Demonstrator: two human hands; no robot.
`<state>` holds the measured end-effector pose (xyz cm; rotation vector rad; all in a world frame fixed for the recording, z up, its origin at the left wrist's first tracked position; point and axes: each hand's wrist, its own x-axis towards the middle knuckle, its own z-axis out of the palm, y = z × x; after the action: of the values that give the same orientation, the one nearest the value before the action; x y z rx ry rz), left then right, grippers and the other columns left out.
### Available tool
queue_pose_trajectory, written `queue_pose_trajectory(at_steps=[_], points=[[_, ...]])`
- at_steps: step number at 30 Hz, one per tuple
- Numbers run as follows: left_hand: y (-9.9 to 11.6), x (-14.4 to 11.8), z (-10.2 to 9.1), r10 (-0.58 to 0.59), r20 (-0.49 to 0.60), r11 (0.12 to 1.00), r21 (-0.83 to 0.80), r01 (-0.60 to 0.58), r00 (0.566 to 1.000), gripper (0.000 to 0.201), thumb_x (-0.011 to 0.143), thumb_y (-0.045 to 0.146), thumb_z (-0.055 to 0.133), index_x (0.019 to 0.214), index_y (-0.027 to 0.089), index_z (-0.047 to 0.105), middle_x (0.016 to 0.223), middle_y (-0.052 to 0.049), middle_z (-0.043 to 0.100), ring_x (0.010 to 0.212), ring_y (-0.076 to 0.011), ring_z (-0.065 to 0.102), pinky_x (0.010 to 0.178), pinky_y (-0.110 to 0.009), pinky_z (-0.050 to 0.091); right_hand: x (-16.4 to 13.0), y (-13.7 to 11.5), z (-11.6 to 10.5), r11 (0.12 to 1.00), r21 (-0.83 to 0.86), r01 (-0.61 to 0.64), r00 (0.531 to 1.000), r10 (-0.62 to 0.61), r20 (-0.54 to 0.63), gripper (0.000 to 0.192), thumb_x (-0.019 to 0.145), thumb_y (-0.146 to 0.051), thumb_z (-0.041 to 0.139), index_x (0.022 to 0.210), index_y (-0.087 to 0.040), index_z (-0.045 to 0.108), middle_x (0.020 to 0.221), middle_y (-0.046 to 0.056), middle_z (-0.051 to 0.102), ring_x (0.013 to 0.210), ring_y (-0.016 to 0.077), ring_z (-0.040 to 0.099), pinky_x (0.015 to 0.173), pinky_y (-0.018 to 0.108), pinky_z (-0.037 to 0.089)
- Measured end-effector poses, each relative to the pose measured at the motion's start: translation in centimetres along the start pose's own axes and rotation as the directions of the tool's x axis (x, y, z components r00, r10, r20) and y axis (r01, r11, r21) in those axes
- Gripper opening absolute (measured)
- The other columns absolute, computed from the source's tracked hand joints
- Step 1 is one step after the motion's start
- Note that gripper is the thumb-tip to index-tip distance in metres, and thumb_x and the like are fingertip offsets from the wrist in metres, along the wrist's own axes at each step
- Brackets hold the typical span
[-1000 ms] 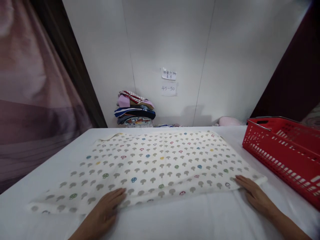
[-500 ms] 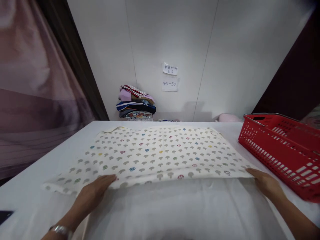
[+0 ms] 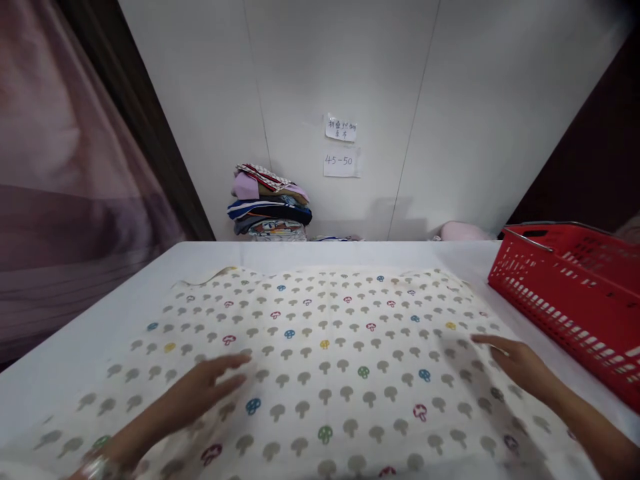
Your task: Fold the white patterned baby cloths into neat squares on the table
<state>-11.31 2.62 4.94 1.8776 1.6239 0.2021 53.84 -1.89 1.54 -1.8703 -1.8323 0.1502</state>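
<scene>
A cream cloth printed with grey, blue, red, green and yellow mushrooms lies spread over the white table. It reaches down to the bottom of the view, and its far left edge is slightly curled. Above the cloth's left half is my left hand, thumb and fingers apart, holding nothing; a metal band circles that wrist. My right hand is over the cloth's right side with fingers stretched out and nothing in them. Whether either hand touches the fabric is hard to tell.
A red plastic basket stands on the table to the right. Behind the table's far edge rises a stack of folded fabrics, with a pink rounded object farther right. Paper signs hang on the wall. A pinkish curtain hangs at left.
The cloth's near edge has come toward me, covering the bare white surface in front. Both hands have let go of that edge and now hover or rest over the cloth, fingers apart.
</scene>
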Motion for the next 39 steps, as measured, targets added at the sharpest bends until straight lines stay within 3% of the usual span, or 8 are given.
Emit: queue_pose_trajectory(at_steps=[7,10,14,18,25,28,31,39], points=[[7.3,16.1,0.1,0.248,-0.228,0.961,0.182,-0.209,0.942,0.043,0.088,0.043,0.036,0.111,0.022,0.065,0.120,-0.004,0.063,0.112,-0.0205,0.057,0.098,-0.031,0.043,15.2,-13.7,9.6,0.981,0.093,0.173,0.982,-0.179,0.058,0.038,0.087,-0.023,0.035,0.109,-0.022,0.066,0.115,0.004,0.066,0.109,0.0186,0.059,0.097,0.032,0.044],[8.5,21.6,0.6,0.296,-0.262,0.922,0.330,-0.203,0.918,0.040,0.089,0.033,0.036,0.116,0.018,0.062,0.122,-0.006,0.062,0.115,-0.0192,0.055,0.101,-0.030,0.039,20.2,-16.7,12.6,0.984,-0.090,0.152,0.967,-0.129,0.221,0.041,0.091,-0.019,0.030,0.121,-0.019,0.059,0.126,0.005,0.059,0.117,0.0165,0.053,0.099,0.027,0.039],[8.6,26.1,1.2,0.289,-0.259,0.908,0.379,-0.178,0.922,0.039,0.089,0.026,0.036,0.119,0.016,0.059,0.123,-0.010,0.061,0.113,-0.0212,0.055,0.099,-0.033,0.040,24.1,-18.4,15.4,0.973,-0.171,0.155,0.935,-0.089,0.342,0.033,0.091,-0.019,0.036,0.106,-0.017,0.066,0.112,0.010,0.066,0.104,0.0214,0.059,0.088,0.029,0.043],[8.1,27.8,1.5,0.288,-0.243,0.890,0.424,-0.166,0.926,0.033,0.087,0.024,0.041,0.112,0.021,0.062,0.117,-0.008,0.063,0.111,-0.0218,0.055,0.097,-0.035,0.039,25.7,-18.0,17.0,0.962,-0.229,0.150,0.905,-0.040,0.423,0.026,0.089,-0.020,0.043,0.091,-0.014,0.068,0.102,0.014,0.067,0.094,0.0233,0.061,0.080,0.029,0.043],[8.2,28.9,1.3,0.260,-0.285,0.892,0.437,-0.116,0.923,0.018,0.080,0.024,0.054,0.094,0.020,0.064,0.103,-0.009,0.064,0.104,-0.0241,0.054,0.092,-0.036,0.037,26.5,-17.0,17.7,0.961,-0.237,0.145,0.872,-0.011,0.490,0.032,0.077,-0.025,0.061,0.108,-0.020,0.063,0.107,0.008,0.065,0.092,0.0206,0.060,0.074,0.025,0.042],[8.3,28.6,1.3,0.248,-0.313,0.907,0.408,-0.106,0.917,0.015,0.082,0.025,0.051,0.089,0.020,0.063,0.100,-0.007,0.065,0.100,-0.0220,0.056,0.088,-0.032,0.039,26.3,-17.1,17.3,0.967,-0.214,0.139,0.871,-0.016,0.491,0.025,0.075,-0.020,0.059,0.099,-0.018,0.065,0.098,0.007,0.067,0.085,0.0191,0.059,0.068,0.024,0.040],[8.5,28.3,1.0,0.207,-0.359,0.932,0.357,-0.071,0.910,0.018,0.085,0.028,0.045,0.090,0.020,0.061,0.098,-0.005,0.066,0.093,-0.0192,0.058,0.082,-0.028,0.041,26.2,-17.3,16.5,0.974,-0.188,0.124,0.897,-0.029,0.442,0.017,0.076,-0.015,0.054,0.089,-0.018,0.064,0.095,0.005,0.067,0.084,0.0167,0.058,0.066,0.022,0.037],[10.5,30.7,0.9,0.110,-0.442,0.956,0.292,0.026,0.890,0.023,0.086,0.031,0.043,0.094,0.019,0.061,0.101,-0.008,0.067,0.094,-0.0221,0.059,0.079,-0.032,0.042,27.8,-16.9,16.8,0.969,-0.233,-0.087,0.967,0.138,0.212,0.028,0.085,-0.015,0.039,0.109,-0.016,0.054,0.108,0.012,0.062,0.097,0.0217,0.055,0.071,0.026,0.037]])
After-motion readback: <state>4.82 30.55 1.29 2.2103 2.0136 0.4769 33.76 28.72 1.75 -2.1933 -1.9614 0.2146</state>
